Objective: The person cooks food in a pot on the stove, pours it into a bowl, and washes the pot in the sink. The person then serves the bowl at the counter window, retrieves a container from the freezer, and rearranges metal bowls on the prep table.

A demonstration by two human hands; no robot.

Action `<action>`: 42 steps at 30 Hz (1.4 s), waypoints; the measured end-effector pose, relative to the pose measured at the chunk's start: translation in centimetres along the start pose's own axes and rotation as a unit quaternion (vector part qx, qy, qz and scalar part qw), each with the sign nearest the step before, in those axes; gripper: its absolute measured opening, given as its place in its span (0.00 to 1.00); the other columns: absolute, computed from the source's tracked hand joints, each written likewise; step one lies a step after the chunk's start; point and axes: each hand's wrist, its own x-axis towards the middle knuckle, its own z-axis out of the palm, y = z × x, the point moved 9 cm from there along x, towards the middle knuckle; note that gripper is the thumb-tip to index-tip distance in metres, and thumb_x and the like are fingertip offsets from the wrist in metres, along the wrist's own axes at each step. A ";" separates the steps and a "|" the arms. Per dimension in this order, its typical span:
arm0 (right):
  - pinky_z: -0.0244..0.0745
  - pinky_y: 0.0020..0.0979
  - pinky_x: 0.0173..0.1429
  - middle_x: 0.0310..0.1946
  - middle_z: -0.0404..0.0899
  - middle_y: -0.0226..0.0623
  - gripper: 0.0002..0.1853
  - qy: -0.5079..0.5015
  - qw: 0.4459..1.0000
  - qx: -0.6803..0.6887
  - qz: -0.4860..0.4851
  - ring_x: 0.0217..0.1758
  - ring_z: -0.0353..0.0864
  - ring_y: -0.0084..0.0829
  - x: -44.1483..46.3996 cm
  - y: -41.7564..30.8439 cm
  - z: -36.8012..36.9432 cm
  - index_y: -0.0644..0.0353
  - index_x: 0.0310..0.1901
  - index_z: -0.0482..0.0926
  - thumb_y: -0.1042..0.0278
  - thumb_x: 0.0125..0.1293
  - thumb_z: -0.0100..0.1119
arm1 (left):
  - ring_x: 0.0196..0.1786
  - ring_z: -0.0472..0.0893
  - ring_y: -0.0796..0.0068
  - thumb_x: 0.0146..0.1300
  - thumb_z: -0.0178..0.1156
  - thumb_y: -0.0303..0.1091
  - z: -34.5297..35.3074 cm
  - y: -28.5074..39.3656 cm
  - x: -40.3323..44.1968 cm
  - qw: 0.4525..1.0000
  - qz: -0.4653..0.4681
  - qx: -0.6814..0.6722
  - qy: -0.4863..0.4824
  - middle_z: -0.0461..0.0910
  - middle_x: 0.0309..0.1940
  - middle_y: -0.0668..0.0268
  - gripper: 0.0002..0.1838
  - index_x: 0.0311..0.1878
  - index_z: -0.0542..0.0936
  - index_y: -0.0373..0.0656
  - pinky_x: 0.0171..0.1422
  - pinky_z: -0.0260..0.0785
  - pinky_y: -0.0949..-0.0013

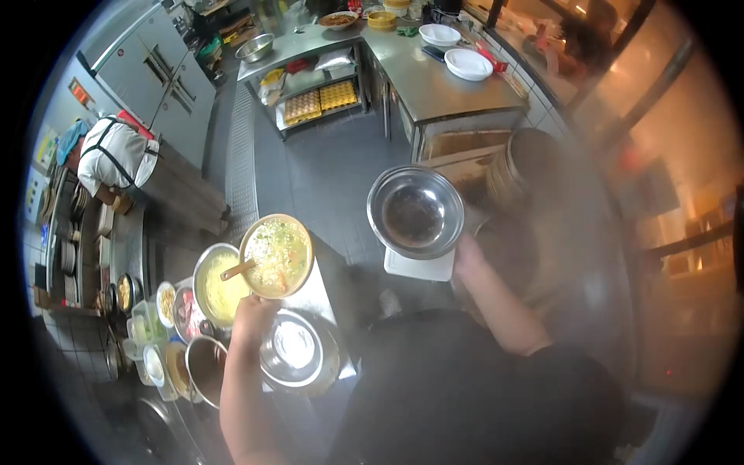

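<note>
your left hand (257, 315) looks closed on the soup bowl (310, 267), left of centre in frame. right hand (469, 260) sits at the steel mixing bowl (415, 221), right of centre; can't tell its grip. likely mid-handling; next move calls for level bowls.

A steel table (418, 85) is shown bent at a corner. A metal basin (254, 48) is placed at its left end; a plate of food (339, 18) and a yellow tub (381, 21) are set near its far edge. White dishes (468, 66) are arranged along its right edge. Below, egg trays (339, 95) are stored. A person (120, 159) is seen bent forward beside a tall refrigerator (136, 66).
</note>
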 end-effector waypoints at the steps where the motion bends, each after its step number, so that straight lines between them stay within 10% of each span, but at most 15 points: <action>1: 0.80 0.42 0.62 0.52 0.83 0.44 0.15 -0.022 1.000 0.018 -0.004 0.56 0.82 0.39 3.3 -0.2 1.6 0.63 0.56 0.78 0.64 0.75 0.53 | 0.17 0.70 0.81 0.57 0.63 0.29 0.1 1.1 3.3 0.998 0.002 -0.045 -0.034 0.75 0.18 0.70 0.06 0.31 0.80 0.36 0.21 0.59 0.71; 19: 0.81 0.39 0.59 0.48 0.83 0.40 0.15 0.003 0.985 0.150 -0.087 0.52 0.83 0.35 44.2 -13.1 6.0 0.61 0.52 0.81 0.60 0.73 0.57 | 0.15 0.68 0.82 0.64 0.58 0.33 4.1 26.4 40.1 0.991 0.066 -0.026 -0.113 0.71 0.17 0.73 0.10 0.26 0.76 0.42 0.17 0.56 0.75; 28: 0.83 0.34 0.50 0.42 0.87 0.35 0.13 0.084 0.956 0.199 -0.198 0.44 0.86 0.29 50.9 -22.0 9.6 0.61 0.48 0.84 0.61 0.71 0.60 | 0.15 0.68 0.81 0.56 0.61 0.24 8.3 46.8 57.2 0.978 0.084 0.025 -0.189 0.72 0.18 0.70 0.04 0.34 0.77 0.36 0.17 0.59 0.73; 42: 0.78 0.42 0.64 0.53 0.84 0.44 0.20 0.240 0.863 0.324 -0.304 0.57 0.82 0.38 61.6 -19.5 6.9 0.63 0.57 0.80 0.57 0.72 0.55 | 0.14 0.67 0.80 0.56 0.58 0.22 25.8 76.2 75.9 0.850 0.220 0.172 -0.447 0.72 0.17 0.69 0.04 0.35 0.77 0.35 0.16 0.57 0.73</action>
